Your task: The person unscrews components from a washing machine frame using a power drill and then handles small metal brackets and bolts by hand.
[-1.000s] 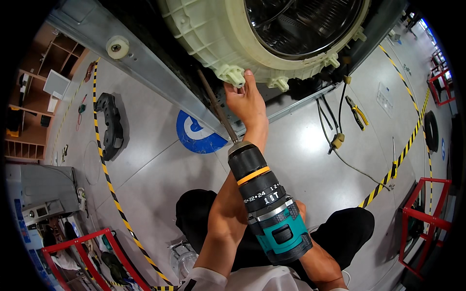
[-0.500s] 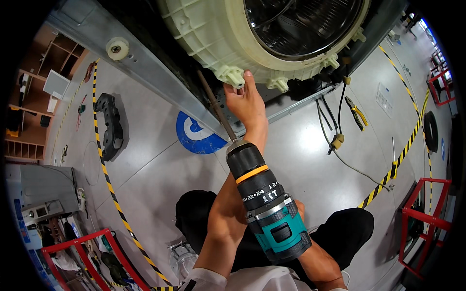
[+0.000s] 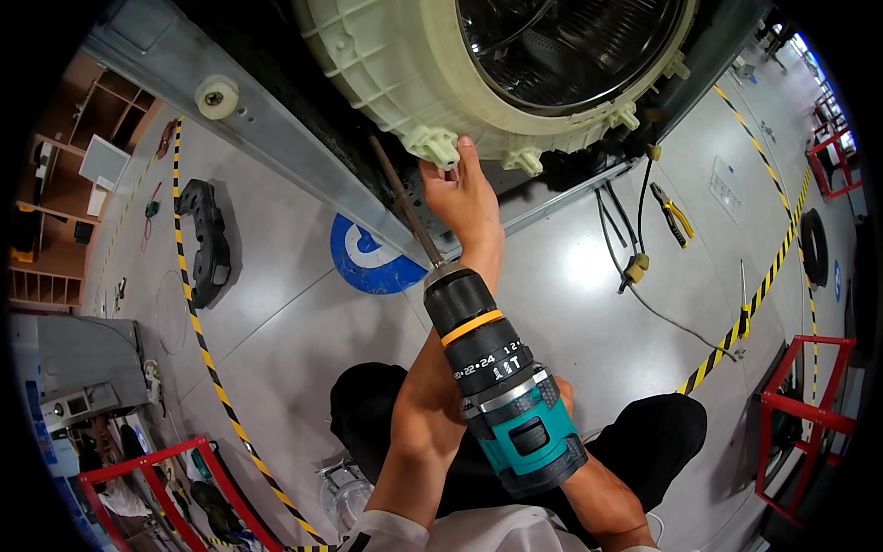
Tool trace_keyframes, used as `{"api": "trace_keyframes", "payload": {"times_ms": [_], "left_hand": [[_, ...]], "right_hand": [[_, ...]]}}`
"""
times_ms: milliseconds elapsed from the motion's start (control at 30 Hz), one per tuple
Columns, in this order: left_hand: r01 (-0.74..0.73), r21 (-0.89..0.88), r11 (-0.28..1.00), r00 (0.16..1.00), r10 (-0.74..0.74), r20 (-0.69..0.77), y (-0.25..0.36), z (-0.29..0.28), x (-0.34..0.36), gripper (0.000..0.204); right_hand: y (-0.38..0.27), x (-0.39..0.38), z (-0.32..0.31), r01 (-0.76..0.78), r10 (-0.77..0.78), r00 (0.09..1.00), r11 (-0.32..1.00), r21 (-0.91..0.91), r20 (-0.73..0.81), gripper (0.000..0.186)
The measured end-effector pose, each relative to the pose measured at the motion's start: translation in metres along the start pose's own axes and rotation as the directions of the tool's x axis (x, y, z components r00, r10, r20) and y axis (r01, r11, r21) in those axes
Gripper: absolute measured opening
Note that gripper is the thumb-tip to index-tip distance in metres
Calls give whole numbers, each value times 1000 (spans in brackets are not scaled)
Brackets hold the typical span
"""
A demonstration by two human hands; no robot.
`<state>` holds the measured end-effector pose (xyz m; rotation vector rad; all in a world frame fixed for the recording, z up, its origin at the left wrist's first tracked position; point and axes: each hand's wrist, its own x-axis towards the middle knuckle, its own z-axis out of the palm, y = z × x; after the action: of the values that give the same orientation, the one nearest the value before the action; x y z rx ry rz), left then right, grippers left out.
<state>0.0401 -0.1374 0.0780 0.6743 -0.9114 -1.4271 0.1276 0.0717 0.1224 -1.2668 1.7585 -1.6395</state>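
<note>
The left hand (image 3: 469,204) touches a washing-machine tub lug (image 3: 432,145), its closure unclear; the right hand (image 3: 565,397) grips the cordless drill (image 3: 501,391), long bit (image 3: 403,198) left of the lug. Likely positioning; next calls for steady aim.

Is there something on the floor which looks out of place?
Yes: a cable trails from the machine onto the floor, perhaps a trip risk, and a screwdriver lies loose, its handle on the striped tape.

Tub (image 3: 395,78) cut off above, drill (image 3: 529,432) with handle hidden
</note>
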Motion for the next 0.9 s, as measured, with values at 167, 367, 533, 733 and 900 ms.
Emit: {"api": "trace_keyframes", "payload": {"times_ms": [167, 367, 533, 733, 900], "left_hand": [[30, 13, 999, 1000, -30, 6, 0, 0, -2, 45], [-25, 33, 999, 999, 26, -21, 0, 0, 0, 36], [15, 1, 1000, 1000, -15, -18, -8, 6, -5, 39], [24, 72, 997, 999, -22, -34, 4, 3, -3, 38], [31, 44, 999, 999, -29, -33, 3, 1, -3, 37]], "right_hand": [[-2, 1, -1, -60, 60, 998, 998, 28, 9, 18], [-5, 6, -3, -2, 2, 1000, 1000, -6, 24, 18], [-1, 6, -8, -27, 27, 1000, 1000, -9, 2, 23], [-7, 7, -4, -42, 40, 999, 996, 82, 17, 26], [-6, 9, -4, -19, 18, 999, 1000, 19, 29, 27]]}}
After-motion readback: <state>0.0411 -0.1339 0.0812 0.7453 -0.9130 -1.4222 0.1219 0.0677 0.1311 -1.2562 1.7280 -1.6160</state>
